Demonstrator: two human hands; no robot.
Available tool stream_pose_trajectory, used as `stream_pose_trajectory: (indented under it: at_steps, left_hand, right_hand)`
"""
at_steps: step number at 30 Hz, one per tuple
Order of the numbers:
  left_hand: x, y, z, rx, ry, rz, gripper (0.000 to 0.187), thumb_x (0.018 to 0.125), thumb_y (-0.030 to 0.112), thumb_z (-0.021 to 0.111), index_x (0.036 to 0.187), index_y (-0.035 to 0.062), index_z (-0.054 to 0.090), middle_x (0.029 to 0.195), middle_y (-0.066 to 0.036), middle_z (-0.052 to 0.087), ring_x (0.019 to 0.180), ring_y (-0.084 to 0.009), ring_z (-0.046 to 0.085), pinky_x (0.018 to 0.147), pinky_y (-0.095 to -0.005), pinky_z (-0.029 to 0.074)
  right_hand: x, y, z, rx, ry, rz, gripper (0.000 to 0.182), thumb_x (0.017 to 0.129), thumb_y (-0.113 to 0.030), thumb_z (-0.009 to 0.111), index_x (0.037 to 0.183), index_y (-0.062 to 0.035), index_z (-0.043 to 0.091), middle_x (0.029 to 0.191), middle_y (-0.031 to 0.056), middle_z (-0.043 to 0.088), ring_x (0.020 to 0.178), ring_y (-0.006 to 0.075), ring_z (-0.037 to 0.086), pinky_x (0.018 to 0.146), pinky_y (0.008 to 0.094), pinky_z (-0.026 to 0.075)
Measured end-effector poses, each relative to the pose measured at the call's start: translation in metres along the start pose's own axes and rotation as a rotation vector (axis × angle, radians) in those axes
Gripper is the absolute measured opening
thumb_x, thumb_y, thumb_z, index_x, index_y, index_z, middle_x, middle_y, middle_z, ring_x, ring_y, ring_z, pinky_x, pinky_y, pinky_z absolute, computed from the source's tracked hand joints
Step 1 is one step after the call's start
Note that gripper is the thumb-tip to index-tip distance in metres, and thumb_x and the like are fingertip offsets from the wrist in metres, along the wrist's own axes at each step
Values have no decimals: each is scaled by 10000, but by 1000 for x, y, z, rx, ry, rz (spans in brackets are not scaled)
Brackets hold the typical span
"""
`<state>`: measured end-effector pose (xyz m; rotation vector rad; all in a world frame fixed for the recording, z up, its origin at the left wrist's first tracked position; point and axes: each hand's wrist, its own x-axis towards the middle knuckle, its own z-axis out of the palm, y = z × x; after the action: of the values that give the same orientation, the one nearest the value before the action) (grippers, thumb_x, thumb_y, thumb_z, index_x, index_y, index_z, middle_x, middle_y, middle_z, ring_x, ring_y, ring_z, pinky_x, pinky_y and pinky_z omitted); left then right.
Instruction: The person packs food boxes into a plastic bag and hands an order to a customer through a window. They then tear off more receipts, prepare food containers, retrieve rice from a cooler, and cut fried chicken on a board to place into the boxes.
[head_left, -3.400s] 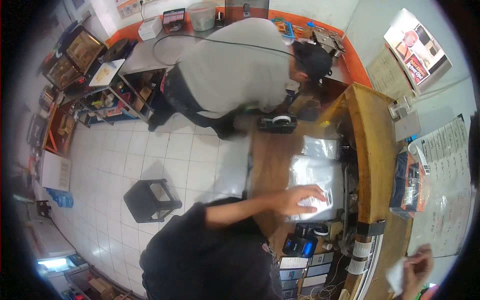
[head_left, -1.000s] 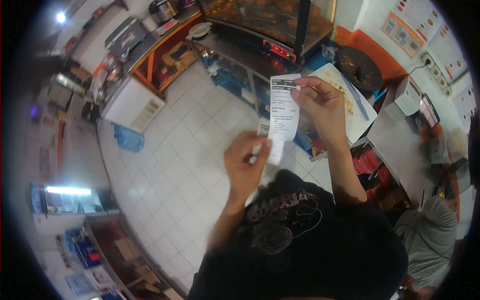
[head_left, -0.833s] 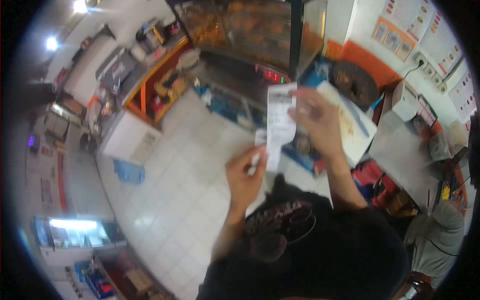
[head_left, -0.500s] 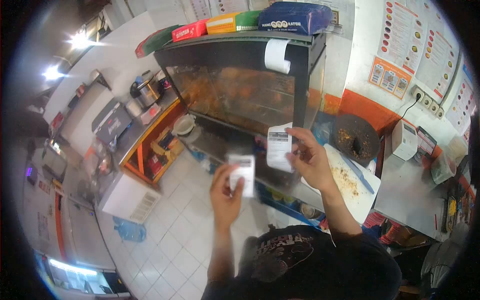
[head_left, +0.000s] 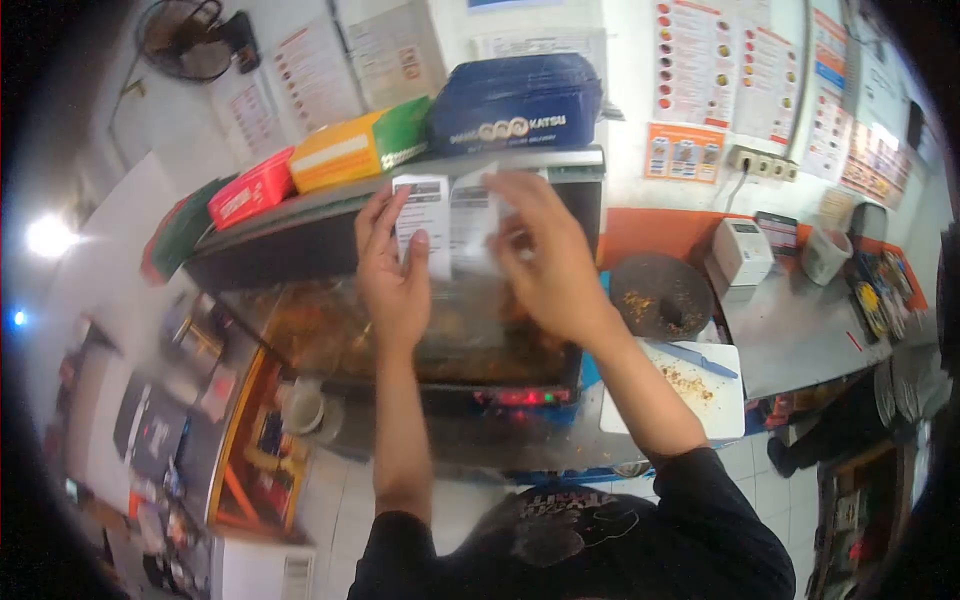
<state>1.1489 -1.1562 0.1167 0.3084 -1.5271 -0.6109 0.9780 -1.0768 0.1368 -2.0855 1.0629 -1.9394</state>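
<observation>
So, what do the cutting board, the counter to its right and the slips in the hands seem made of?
Cutting board: probably plastic with a smooth finish; it is evenly white, without visible grain.
Counter: likely stainless steel, dulled, judging by its grey, soft sheen.
Slips: thin white paper with dark print; blur hides whether they are glossy or matte.

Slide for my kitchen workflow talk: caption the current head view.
Left hand and right hand each hold a printed slip before a glass display case.
</observation>
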Motion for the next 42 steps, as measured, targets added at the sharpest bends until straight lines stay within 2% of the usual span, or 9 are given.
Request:
stream_pose_trajectory:
  at_steps: [4, 5, 6, 10, 22, 26, 29, 32, 42]
  left_hand:
    - [14, -13, -27, 754, -142, 253, 405, 946, 168, 579, 1341, 80, 567, 1421, -129, 440, 1352, -291, 396, 1132, -421, 310]
    - [14, -19, -32, 665, -177, 229, 416, 974, 259, 538, 1347, 75, 558, 1414, -140, 444, 1351, -300, 393, 1135, -434, 298]
    - [16, -23, -36, 659, -209, 236, 438, 992, 293, 494, 1361, 62, 538, 1402, -158, 449, 1345, -325, 393, 1124, -452, 305]
    - [24, -27, -44, 571, -303, 212, 448, 996, 256, 466, 1382, 33, 507, 1385, -185, 453, 1315, -352, 423, 1104, -470, 319]
    - [31, -5, -56, 715, -393, 240, 504, 864, -42, 456, 1361, 28, 487, 1327, -208, 461, 1251, -387, 473, 1043, -478, 381]
    - [36, -1, -63, 703, -411, 86, 519, 842, -41, 496, 1349, 67, 502, 1300, -183, 472, 1106, -353, 580, 943, -393, 468]
    - [39, 16, -65, 594, -436, 20, 511, 830, -39, 502, 1330, 68, 512, 1294, -177, 482, 1046, -346, 610, 896, -392, 491]
    - [40, 9, -69, 734, -454, 149, 464, 827, 3, 537, 1286, 65, 512, 1291, -140, 494, 912, -368, 646, 824, -482, 513]
    - [3, -15, -80, 214, -238, 12, 676, 819, -99, 598, 1442, 63, 390, 1330, -139, 457, 753, -78, 565, 610, -216, 492]
  right_hand:
    - [4, 7, 32, -460, 58, 78, 491, 771, 63, 536, 1259, 9, 533, 1298, 256, 448, 1058, 451, 571, 873, 477, 504]
    - [3, 23, 38, -615, 65, -109, 476, 769, 43, 547, 1245, 45, 529, 1320, 261, 418, 1027, 442, 593, 853, 465, 515]
    - [1, 5, 38, -460, 0, 84, 470, 773, 41, 550, 1239, 84, 511, 1338, 279, 384, 964, 427, 625, 822, 452, 529]
    - [11, -17, 35, -470, -77, 85, 464, 708, 108, 617, 1149, 162, 484, 1318, 331, 374, 970, 440, 632, 836, 433, 539]
    - [12, -11, 37, -742, -227, 57, 440, 759, 11, 614, 1178, 80, 500, 1279, 273, 480, 995, 455, 601, 847, 471, 513]
    - [23, -27, 51, -996, -175, 211, 452, 779, 17, 567, 1229, 13, 520, 1249, 203, 522, 843, 418, 648, 766, 470, 533]
    - [25, -23, 48, -1137, -168, 26, 278, 831, -31, 518, 1087, 75, 531, 1101, 232, 547, 714, 370, 672, 613, 467, 553]
    - [25, -26, 51, -1130, -164, 129, 425, 782, 69, 481, 1198, 6, 543, 1212, 157, 550, 809, 396, 646, 739, 478, 524]
    - [0, -41, 55, -925, 25, 56, 352, 847, 11, 556, 1197, -22, 564, 1158, 166, 574, 785, 393, 645, 686, 469, 512]
